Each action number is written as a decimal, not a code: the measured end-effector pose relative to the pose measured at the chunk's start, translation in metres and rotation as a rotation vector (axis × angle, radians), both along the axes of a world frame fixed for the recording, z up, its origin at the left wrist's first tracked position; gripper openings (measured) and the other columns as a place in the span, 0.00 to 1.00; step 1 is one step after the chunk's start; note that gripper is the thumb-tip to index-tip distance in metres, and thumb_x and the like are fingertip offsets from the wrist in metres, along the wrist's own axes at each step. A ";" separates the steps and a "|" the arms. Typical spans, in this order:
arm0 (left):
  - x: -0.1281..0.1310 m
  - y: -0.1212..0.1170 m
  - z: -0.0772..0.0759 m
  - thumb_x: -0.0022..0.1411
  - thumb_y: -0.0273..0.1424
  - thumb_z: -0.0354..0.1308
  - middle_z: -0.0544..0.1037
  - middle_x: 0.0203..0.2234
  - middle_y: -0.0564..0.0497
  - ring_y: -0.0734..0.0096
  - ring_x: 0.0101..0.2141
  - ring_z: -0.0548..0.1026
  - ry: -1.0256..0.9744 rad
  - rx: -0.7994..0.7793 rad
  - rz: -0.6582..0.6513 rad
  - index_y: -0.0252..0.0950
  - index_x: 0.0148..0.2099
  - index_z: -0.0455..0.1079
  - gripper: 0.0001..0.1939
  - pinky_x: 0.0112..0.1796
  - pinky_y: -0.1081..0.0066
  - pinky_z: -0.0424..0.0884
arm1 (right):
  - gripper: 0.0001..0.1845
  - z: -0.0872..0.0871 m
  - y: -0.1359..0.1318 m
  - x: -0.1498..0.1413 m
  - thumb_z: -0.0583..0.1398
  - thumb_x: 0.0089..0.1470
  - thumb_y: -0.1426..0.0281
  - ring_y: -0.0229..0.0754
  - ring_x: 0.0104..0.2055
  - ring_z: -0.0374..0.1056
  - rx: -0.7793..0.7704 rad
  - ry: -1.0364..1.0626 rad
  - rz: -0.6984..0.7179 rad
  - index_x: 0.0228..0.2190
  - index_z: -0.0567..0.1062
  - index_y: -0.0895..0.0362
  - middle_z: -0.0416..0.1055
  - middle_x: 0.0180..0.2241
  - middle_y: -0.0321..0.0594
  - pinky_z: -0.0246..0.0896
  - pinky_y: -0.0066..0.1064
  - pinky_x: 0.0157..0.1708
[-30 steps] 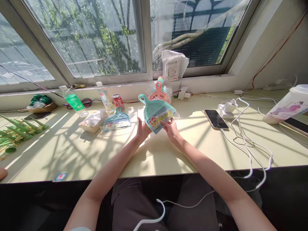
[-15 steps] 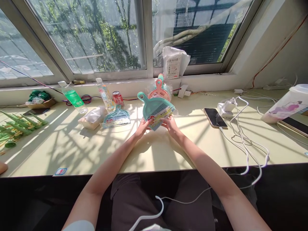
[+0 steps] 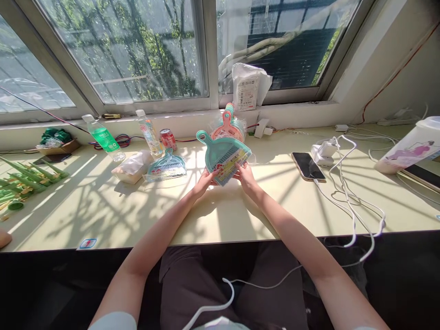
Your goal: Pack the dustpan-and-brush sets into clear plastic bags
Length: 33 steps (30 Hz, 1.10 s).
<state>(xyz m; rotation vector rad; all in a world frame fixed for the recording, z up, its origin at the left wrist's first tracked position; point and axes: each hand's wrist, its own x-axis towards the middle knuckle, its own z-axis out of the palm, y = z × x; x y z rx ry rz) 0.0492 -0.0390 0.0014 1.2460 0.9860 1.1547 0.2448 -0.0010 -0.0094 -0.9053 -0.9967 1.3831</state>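
Note:
A teal mini dustpan (image 3: 220, 151) with a yellow printed label is held up above the table, its looped handle tilted to the upper left. My left hand (image 3: 205, 181) grips its lower left edge, the fingers partly hidden behind it. On the lower right side, my right hand (image 3: 244, 176) pinches the label end, thumb in front. Just behind stands a stack of pink and teal dustpans (image 3: 228, 126) in clear plastic. Another bagged teal dustpan set (image 3: 167, 166) with dark bristles lies to the left.
Left of centre are a tissue pack (image 3: 132, 167), a green-labelled bottle (image 3: 105, 139), a clear bottle (image 3: 148, 133) and a red can (image 3: 167, 139). To the right lie a phone (image 3: 307, 166), white chargers (image 3: 323, 152), loose cables (image 3: 347, 201) and a tumbler (image 3: 409, 146). Someone's fingers (image 3: 4, 239) show at the left edge.
My right thumb has shifted up onto the label's face, and the dustpan has turned slightly to face me. My left hand keeps its hold; the surrounding things stay put.

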 end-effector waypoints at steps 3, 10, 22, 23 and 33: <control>0.003 0.000 0.000 0.63 0.51 0.73 0.87 0.48 0.40 0.50 0.41 0.85 -0.033 0.000 0.026 0.39 0.63 0.71 0.34 0.42 0.55 0.81 | 0.24 0.006 0.001 0.006 0.74 0.53 0.55 0.52 0.42 0.83 0.064 -0.017 0.075 0.45 0.72 0.46 0.84 0.43 0.39 0.85 0.52 0.49; 0.003 0.000 0.001 0.64 0.48 0.72 0.87 0.46 0.39 0.48 0.44 0.85 -0.070 -0.009 0.033 0.36 0.63 0.73 0.32 0.43 0.55 0.81 | 0.29 0.017 -0.004 0.010 0.75 0.52 0.55 0.53 0.44 0.84 0.103 0.016 0.145 0.52 0.74 0.46 0.85 0.44 0.39 0.84 0.54 0.50; 0.004 0.000 0.000 0.61 0.50 0.72 0.85 0.53 0.40 0.50 0.45 0.86 -0.010 0.042 0.034 0.41 0.70 0.66 0.41 0.41 0.55 0.85 | 0.24 0.004 -0.001 -0.002 0.74 0.52 0.54 0.52 0.42 0.83 0.014 0.017 -0.017 0.45 0.72 0.46 0.83 0.42 0.39 0.86 0.50 0.46; 0.004 0.000 0.000 0.61 0.50 0.71 0.85 0.54 0.39 0.50 0.45 0.86 -0.003 0.048 0.034 0.41 0.70 0.66 0.41 0.40 0.55 0.85 | 0.24 0.003 -0.002 -0.002 0.73 0.52 0.54 0.53 0.44 0.83 0.012 0.022 -0.020 0.46 0.73 0.46 0.84 0.44 0.39 0.86 0.50 0.48; 0.007 -0.008 0.005 0.65 0.47 0.67 0.83 0.57 0.39 0.56 0.35 0.87 -0.043 -0.003 -0.068 0.43 0.74 0.64 0.40 0.33 0.61 0.82 | 0.27 -0.008 -0.003 -0.005 0.75 0.50 0.50 0.56 0.50 0.83 0.003 0.044 -0.053 0.44 0.73 0.47 0.84 0.46 0.42 0.85 0.52 0.51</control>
